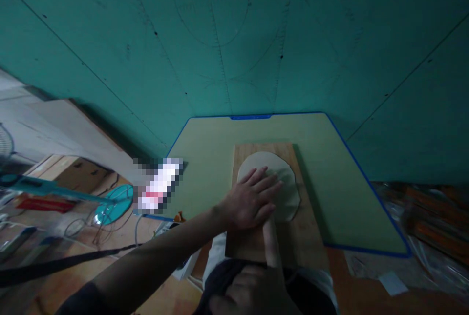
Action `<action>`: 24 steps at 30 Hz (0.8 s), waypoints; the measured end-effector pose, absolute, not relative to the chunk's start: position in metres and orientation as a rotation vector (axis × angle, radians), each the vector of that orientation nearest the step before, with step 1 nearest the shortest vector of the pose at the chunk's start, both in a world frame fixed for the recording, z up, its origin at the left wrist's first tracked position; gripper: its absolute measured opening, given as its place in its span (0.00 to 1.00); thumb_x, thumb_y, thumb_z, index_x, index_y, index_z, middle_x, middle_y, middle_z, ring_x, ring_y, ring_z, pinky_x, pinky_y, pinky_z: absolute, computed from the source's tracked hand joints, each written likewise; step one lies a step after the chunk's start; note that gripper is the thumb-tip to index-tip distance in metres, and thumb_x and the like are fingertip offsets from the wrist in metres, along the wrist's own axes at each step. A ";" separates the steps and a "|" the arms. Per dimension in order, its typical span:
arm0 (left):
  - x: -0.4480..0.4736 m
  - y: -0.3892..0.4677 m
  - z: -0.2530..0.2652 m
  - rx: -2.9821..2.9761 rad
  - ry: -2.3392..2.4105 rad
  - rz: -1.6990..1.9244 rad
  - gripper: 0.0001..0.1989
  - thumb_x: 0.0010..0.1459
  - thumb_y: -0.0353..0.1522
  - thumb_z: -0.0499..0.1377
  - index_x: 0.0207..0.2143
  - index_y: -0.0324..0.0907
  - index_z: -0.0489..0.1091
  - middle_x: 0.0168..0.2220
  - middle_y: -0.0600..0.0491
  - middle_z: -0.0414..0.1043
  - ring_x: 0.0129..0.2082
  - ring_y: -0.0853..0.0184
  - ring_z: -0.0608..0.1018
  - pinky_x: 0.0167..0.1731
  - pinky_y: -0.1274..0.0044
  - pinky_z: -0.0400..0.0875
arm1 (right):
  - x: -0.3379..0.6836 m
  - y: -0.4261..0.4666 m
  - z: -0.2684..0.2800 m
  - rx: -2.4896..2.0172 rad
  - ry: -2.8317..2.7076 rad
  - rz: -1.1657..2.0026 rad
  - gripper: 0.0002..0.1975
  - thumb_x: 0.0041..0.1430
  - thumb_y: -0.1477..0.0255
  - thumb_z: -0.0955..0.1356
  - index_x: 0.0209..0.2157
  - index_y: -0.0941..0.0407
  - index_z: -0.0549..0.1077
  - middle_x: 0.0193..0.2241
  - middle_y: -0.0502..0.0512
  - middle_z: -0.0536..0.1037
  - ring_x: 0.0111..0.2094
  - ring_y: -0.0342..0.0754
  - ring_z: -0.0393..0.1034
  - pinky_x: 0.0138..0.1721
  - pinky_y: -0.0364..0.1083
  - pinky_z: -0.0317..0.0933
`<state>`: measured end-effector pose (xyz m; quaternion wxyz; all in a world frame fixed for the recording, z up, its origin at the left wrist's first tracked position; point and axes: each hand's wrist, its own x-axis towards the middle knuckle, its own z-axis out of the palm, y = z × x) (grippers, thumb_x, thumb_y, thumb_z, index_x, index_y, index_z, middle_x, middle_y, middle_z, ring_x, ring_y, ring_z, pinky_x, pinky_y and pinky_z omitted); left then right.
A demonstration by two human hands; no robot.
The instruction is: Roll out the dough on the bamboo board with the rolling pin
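Observation:
A thin, pale round sheet (287, 193), like rolled clay or dough, lies on a wooden board (309, 237). My left hand (252, 200) rests flat across the sheet's near left part, its fingers spread. Below it, my right hand (245, 290) is curled, blurred and dark, close to my lap. A pale stick (270, 244) runs from my right hand up to the left thumb, and my right fingers appear closed round its lower end. Whether it continues under the left palm is hidden.
The wooden board lies on a pale green mat (344, 183) with a blue rim. Behind rises a green wall (234, 22) with drawn lines. On the left are a blurred-out rectangle (161, 185), a turquoise stand (114, 205) and cables. Plastic-wrapped things (432, 222) lie at right.

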<state>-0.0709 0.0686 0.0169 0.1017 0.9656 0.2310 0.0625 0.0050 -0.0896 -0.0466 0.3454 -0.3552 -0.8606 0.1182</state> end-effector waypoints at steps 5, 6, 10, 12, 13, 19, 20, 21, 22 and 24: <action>-0.048 0.071 0.016 2.852 0.687 0.197 0.30 0.70 0.43 0.46 0.69 0.37 0.55 0.69 0.42 0.57 0.72 0.46 0.48 0.67 0.51 0.47 | 0.051 -0.093 -0.034 -1.076 -2.057 0.083 0.11 0.68 0.66 0.65 0.36 0.53 0.79 0.35 0.53 0.84 0.37 0.48 0.80 0.49 0.50 0.73; -0.033 0.071 0.017 2.858 0.664 0.206 0.29 0.70 0.43 0.46 0.68 0.38 0.57 0.68 0.43 0.60 0.72 0.47 0.50 0.67 0.51 0.47 | 0.068 -0.096 -0.031 -1.091 -2.099 0.027 0.11 0.69 0.67 0.65 0.45 0.53 0.79 0.44 0.56 0.83 0.47 0.50 0.78 0.52 0.50 0.72; 0.031 0.070 0.024 2.847 0.589 0.218 0.29 0.71 0.46 0.46 0.65 0.39 0.63 0.62 0.44 0.69 0.69 0.49 0.60 0.64 0.52 0.55 | 0.135 -0.118 -0.026 -1.196 -2.264 -0.056 0.21 0.67 0.79 0.64 0.59 0.51 0.72 0.64 0.59 0.69 0.67 0.55 0.59 0.59 0.52 0.67; 0.046 0.069 0.027 2.806 0.645 0.201 0.31 0.71 0.50 0.45 0.65 0.40 0.63 0.61 0.43 0.70 0.67 0.48 0.63 0.60 0.51 0.62 | 0.152 -0.126 -0.029 -1.278 -2.199 0.042 0.23 0.67 0.79 0.63 0.60 0.50 0.71 0.66 0.57 0.67 0.68 0.55 0.56 0.60 0.53 0.66; 0.047 0.069 0.027 2.797 0.662 0.197 0.32 0.70 0.50 0.45 0.65 0.39 0.63 0.62 0.43 0.69 0.66 0.47 0.64 0.58 0.51 0.63 | 0.153 -0.128 -0.030 -1.270 -2.176 0.088 0.22 0.68 0.78 0.63 0.59 0.48 0.72 0.65 0.55 0.68 0.67 0.54 0.58 0.60 0.52 0.66; -0.035 0.069 0.020 2.862 0.541 0.202 0.29 0.71 0.43 0.45 0.66 0.36 0.61 0.66 0.41 0.63 0.71 0.49 0.55 0.67 0.53 0.50 | 0.088 -0.113 -0.031 -0.955 -2.077 0.082 0.09 0.70 0.71 0.66 0.41 0.49 0.79 0.48 0.47 0.82 0.57 0.45 0.71 0.60 0.48 0.66; -0.053 0.069 0.018 2.869 0.537 0.197 0.29 0.71 0.42 0.44 0.67 0.36 0.59 0.68 0.41 0.59 0.72 0.50 0.52 0.67 0.53 0.49 | 0.074 -0.108 -0.030 -0.921 -2.052 0.071 0.09 0.70 0.71 0.66 0.38 0.50 0.79 0.45 0.47 0.83 0.56 0.45 0.72 0.60 0.48 0.66; -0.068 0.070 0.016 2.879 0.524 0.205 0.29 0.72 0.43 0.43 0.68 0.37 0.56 0.70 0.40 0.56 0.72 0.51 0.50 0.67 0.53 0.50 | 0.063 -0.104 -0.029 -0.898 -2.049 0.061 0.10 0.70 0.71 0.66 0.35 0.51 0.79 0.44 0.48 0.84 0.55 0.46 0.73 0.60 0.48 0.66; -0.080 0.072 0.013 2.889 0.517 0.221 0.29 0.72 0.42 0.43 0.69 0.38 0.54 0.71 0.41 0.53 0.73 0.51 0.48 0.67 0.53 0.51 | 0.056 -0.100 -0.029 -0.886 -2.067 0.051 0.10 0.69 0.71 0.67 0.33 0.52 0.79 0.43 0.49 0.84 0.55 0.47 0.73 0.60 0.49 0.66; -0.088 0.076 0.009 2.905 0.511 0.243 0.29 0.72 0.42 0.43 0.71 0.40 0.51 0.72 0.42 0.50 0.73 0.52 0.47 0.67 0.53 0.51 | 0.055 -0.095 -0.029 -0.901 -2.161 0.050 0.09 0.68 0.72 0.67 0.33 0.54 0.79 0.46 0.53 0.83 0.57 0.50 0.71 0.60 0.51 0.65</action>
